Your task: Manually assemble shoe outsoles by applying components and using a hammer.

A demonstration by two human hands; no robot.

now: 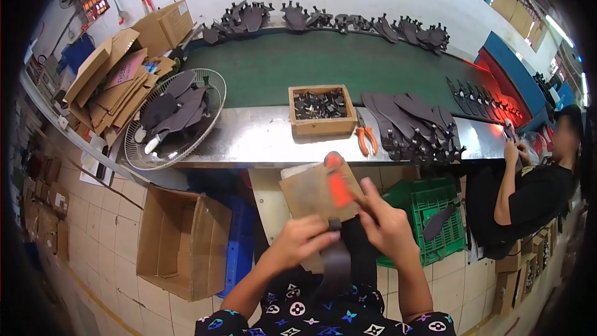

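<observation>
In front of my body, my left hand [303, 242] is closed on a dark grey flat piece [336, 267] that hangs toward my lap. A small black fitting sits at its upper end, by my fingertips. My right hand [388, 227] grips the handle of a hammer with a red-orange head [339, 190]; motion blurs it. The hammer head is over a tan board [305, 194], close above my left hand. Whether it touches the board I cannot tell.
On the metal bench edge stand a wooden box of small black parts [323, 126], orange-handled pliers [367, 140], stacked dark sole-shaped pieces [404, 118] and a wire basket [214, 121]. A green conveyor belt [311, 56] runs behind. Below are a cardboard box [208, 242] and green crate [457, 230]. A co-worker [535, 193] sits right.
</observation>
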